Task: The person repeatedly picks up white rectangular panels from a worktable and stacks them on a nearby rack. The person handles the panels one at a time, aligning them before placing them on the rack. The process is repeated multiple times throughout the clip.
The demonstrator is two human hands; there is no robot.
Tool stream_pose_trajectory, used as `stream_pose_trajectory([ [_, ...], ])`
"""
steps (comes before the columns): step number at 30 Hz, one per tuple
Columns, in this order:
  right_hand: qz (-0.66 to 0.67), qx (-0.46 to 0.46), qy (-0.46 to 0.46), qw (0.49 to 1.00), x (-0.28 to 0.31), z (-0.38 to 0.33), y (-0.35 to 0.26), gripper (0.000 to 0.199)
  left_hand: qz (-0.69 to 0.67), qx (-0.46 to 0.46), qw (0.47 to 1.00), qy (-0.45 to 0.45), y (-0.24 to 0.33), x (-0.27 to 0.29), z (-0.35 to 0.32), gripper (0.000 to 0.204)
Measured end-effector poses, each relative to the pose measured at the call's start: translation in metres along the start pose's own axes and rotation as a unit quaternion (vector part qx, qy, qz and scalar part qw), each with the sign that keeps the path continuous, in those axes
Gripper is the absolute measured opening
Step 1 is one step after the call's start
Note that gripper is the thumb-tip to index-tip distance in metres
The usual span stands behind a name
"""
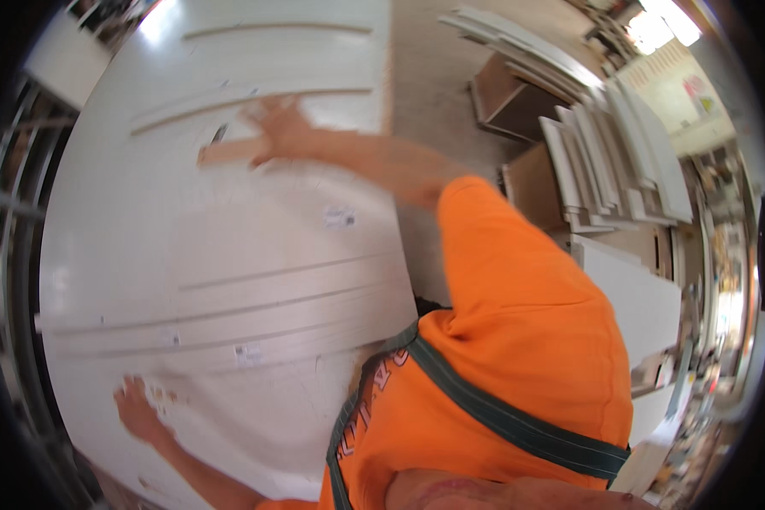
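Observation:
A large white panel (255, 221) lies before me like a tabletop, with thin strips or ledges and small labels (340, 218) on it. My right hand (282, 129) reaches across its far part with fingers spread, smeared by motion. A short tan wooden strip (228, 153) lies beside and partly under that hand; whether they touch I cannot tell. A small dark object (220, 133) is close to the strip. At the near left, my left hand (138, 410) rests on the white surface with its fingers apart, beside small tan chips or worn spots (168, 396).
Long thin strips (255, 106) run across the far part of the panel. To the right, several white boards (608, 161) lean in a stack near brown boxes or cabinets (518, 98). A metal rack (13, 204) stands along the left side.

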State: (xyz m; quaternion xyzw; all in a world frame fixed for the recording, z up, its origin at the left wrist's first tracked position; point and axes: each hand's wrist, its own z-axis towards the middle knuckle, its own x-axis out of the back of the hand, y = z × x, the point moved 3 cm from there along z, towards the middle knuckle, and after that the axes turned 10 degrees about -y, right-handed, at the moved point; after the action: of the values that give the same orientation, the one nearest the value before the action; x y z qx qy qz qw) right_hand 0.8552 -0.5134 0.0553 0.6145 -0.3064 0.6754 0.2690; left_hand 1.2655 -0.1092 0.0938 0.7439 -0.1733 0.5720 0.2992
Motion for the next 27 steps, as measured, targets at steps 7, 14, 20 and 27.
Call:
stream_pose_trajectory([
  [7,0.064,0.071,-0.230,0.969,-0.020,-0.014,0.064,0.086,0.000,-0.289,0.957,0.033,0.200,-0.136,-0.088,0.058],
  [14,0.235,0.121,-0.216,0.940,0.030,-0.129,0.087,0.044,0.104,-0.207,0.972,0.033,0.240,-0.174,-0.083,0.074],
  [20,0.410,0.056,-0.380,0.827,0.059,-0.333,0.082,0.031,0.101,-0.222,0.969,0.028,0.242,-0.188,-0.105,0.075],
  [27,0.357,-0.020,-0.338,0.871,0.021,-0.377,0.078,0.025,0.086,-0.247,0.964,0.044,0.247,-0.191,-0.110,0.074],
])
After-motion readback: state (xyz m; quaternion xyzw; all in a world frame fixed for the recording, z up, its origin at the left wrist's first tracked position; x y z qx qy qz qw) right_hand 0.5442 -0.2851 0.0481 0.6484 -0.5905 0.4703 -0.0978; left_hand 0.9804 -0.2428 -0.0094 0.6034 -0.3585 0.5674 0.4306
